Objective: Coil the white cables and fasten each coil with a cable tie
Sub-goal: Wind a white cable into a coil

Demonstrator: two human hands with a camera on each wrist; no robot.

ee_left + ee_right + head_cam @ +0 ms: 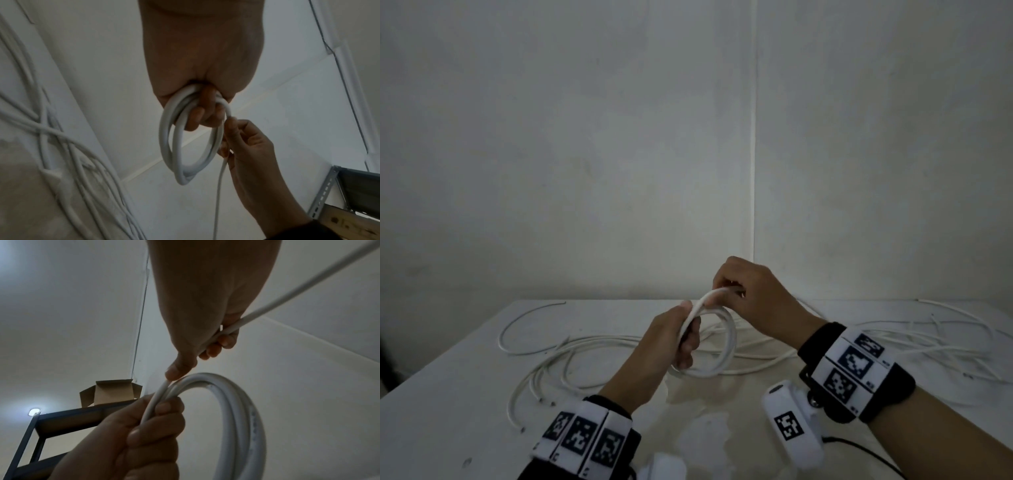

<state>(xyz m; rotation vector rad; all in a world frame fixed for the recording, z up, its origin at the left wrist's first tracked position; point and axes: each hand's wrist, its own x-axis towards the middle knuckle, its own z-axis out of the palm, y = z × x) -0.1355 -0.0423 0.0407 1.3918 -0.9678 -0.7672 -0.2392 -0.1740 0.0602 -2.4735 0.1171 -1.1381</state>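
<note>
A small coil of white cable [726,346] [174,142] [242,410] hangs above the table, made of several loops. My left hand [681,335] [205,110] [148,426] grips the coil at its top, fingers curled round the strands. My right hand [736,287] [236,139] [197,353] is just beyond it, pinching the free run of the same cable [287,295] between thumb and fingers, close to the coil. The rest of that cable trails down toward the table [218,194]. No cable tie is visible.
Several loose white cables [585,349] [61,146] sprawl over the white table [465,428], left and right of my hands. White walls meet in a corner behind. A dark metal shelf [61,418] with an open cardboard box [111,392] stands nearby.
</note>
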